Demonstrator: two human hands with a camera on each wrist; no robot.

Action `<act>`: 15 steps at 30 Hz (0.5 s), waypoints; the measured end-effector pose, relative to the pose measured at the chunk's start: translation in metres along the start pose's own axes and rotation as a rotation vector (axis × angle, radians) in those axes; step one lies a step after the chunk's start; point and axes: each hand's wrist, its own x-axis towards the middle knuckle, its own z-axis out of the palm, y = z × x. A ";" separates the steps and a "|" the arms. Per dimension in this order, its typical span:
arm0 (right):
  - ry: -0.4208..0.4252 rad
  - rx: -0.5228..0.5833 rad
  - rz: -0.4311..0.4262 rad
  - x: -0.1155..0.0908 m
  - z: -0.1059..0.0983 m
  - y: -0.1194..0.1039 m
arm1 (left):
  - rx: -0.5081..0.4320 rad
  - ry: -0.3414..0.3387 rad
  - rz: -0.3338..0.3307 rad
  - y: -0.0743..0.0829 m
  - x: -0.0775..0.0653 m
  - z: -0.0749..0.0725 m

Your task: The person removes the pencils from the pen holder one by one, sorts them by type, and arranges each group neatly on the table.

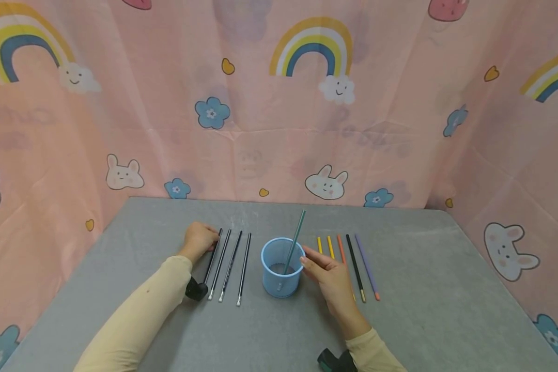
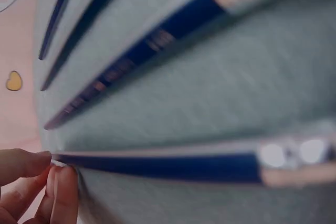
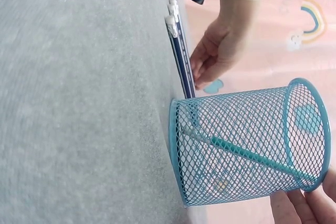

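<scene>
At the far end of the leftmost dark blue pencil (image 2: 173,167), the thumb and fingertips of my left hand (image 1: 200,242) pinch its tip. The pencil lies along the table, its metal-banded end toward me. Three similar pencils (image 1: 244,268) lie spaced out to its right, white erasers nearest me. My right hand (image 1: 329,279) grips the rim of a light blue mesh pencil cup (image 3: 241,145) from the right, thumb and fingers at its edge. The cup stands upright on the table. Inside it leans a green pencil (image 1: 295,240), its upper end above the rim.
Right of the cup lies a row of coloured pencils: yellow ones (image 1: 330,247), an orange one (image 1: 341,249), a black one (image 1: 355,266) and a purple one (image 1: 366,264). My right forearm reaches in beside them. A patterned pink cloth (image 1: 260,150) hangs behind the grey table (image 1: 423,310).
</scene>
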 end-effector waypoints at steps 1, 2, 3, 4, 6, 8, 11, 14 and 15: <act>-0.001 0.001 0.002 0.000 0.000 0.000 | 0.005 0.008 0.006 0.002 -0.001 0.000; -0.001 0.002 0.003 0.000 0.000 0.000 | 0.008 0.013 0.015 0.004 -0.002 -0.001; -0.001 0.004 0.005 0.000 0.000 0.000 | 0.009 0.021 0.024 0.007 -0.003 -0.001; -0.002 0.004 0.007 0.000 0.000 0.000 | 0.001 0.028 0.036 0.009 -0.005 -0.001; -0.004 0.011 0.009 0.001 0.000 -0.001 | -0.019 0.037 0.062 0.016 -0.009 0.000; -0.001 0.012 0.011 0.001 0.000 -0.001 | -0.053 0.032 0.083 0.024 -0.014 0.001; 0.004 0.014 0.015 0.001 0.000 -0.001 | -0.106 0.013 0.115 0.037 -0.023 0.005; 0.007 0.014 0.019 0.001 0.001 -0.001 | -0.183 -0.010 0.148 0.049 -0.032 0.009; 0.007 0.016 0.020 0.001 0.001 -0.001 | -0.208 -0.019 0.160 0.052 -0.035 0.011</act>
